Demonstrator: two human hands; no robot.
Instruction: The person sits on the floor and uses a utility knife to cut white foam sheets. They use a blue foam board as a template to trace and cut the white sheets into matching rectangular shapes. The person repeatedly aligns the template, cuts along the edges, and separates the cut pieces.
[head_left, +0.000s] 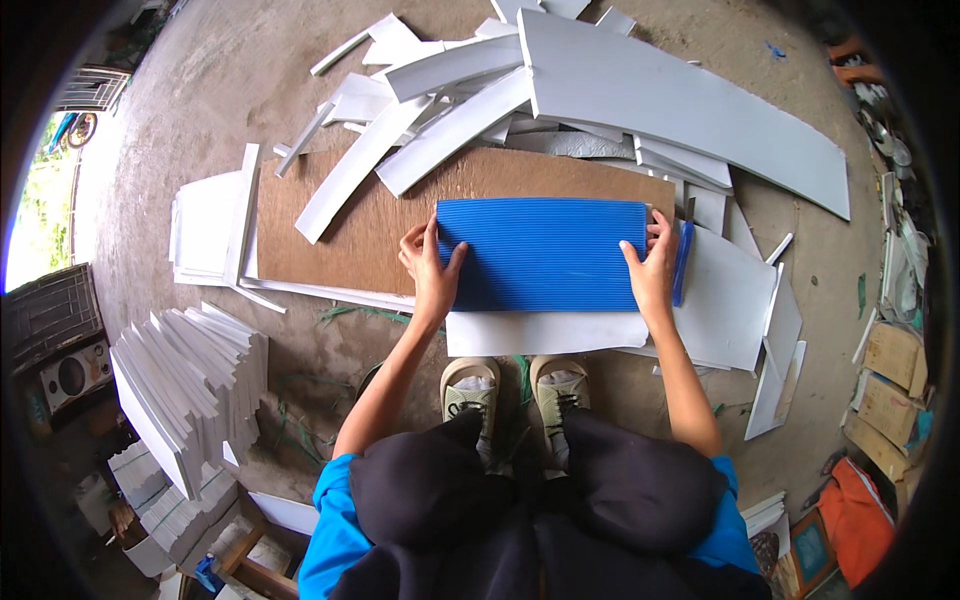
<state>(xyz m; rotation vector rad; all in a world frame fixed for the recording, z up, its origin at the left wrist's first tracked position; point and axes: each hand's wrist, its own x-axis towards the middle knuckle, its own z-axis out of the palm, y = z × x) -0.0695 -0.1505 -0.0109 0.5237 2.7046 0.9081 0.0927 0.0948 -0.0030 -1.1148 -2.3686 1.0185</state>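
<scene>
While the grey floor [220, 110] spreads all around, a big messy heap of white pieces [455, 132] lies at the far side. Just nearer is a flat brown board [360, 260], and a few white strips [370, 170] from the heap poke over it. A blue sheet with thin ridges [545, 255] sits in the middle, over the near right part of the board. The left hand [430, 275] grips its left edge, with the thumb on top. The right hand [650, 268] grips its right edge the same way. Just right of that hand is a small blue cutter [683, 262].
</scene>
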